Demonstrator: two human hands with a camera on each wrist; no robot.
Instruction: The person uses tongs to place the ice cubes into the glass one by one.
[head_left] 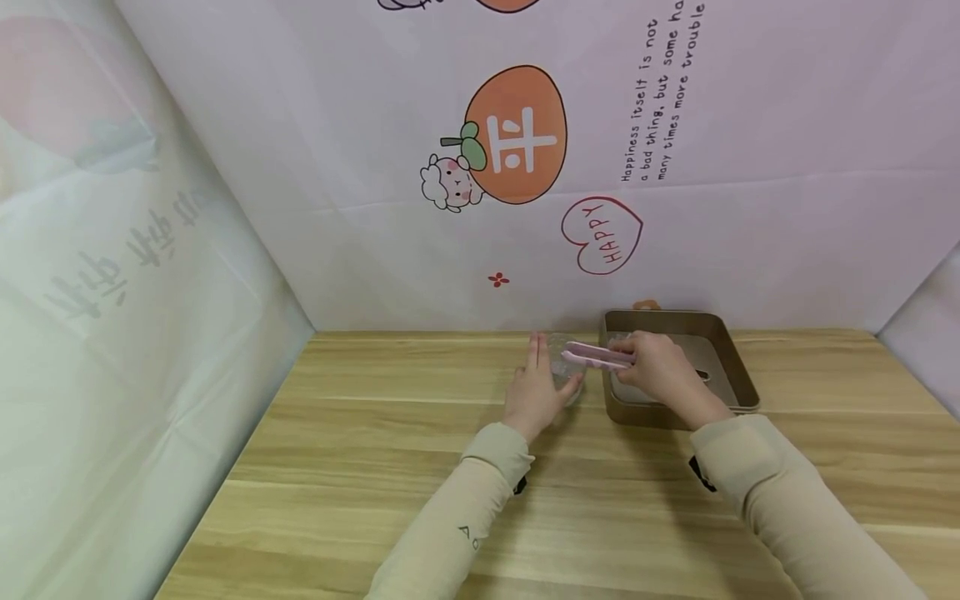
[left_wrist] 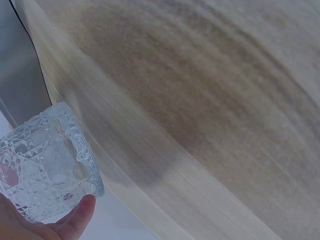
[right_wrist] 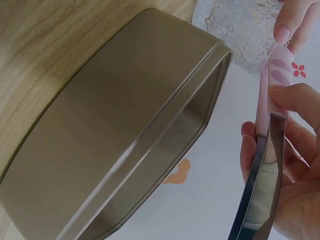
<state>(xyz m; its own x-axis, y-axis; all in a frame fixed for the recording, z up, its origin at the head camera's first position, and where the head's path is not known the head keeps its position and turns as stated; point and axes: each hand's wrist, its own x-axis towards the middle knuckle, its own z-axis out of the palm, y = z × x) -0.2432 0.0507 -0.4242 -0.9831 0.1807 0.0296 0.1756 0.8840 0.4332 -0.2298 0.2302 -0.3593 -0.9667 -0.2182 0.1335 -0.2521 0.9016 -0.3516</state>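
Pinching pink tongs (right_wrist: 278,72), right fingers (right_wrist: 299,99) curl — left fingers (head_left: 534,353) hold a glass (left_wrist: 47,157).

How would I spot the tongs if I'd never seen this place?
On the wood-grain table sits a bronze-coloured pan. At its left side, the right hand holds the tongs, pointing toward a clear patterned glass. Their pink ends set them apart from the colourless glass and brownish pan.

Soft shadows cross the table (head_left: 337,467), which seems slightly blurred from the left wrist.
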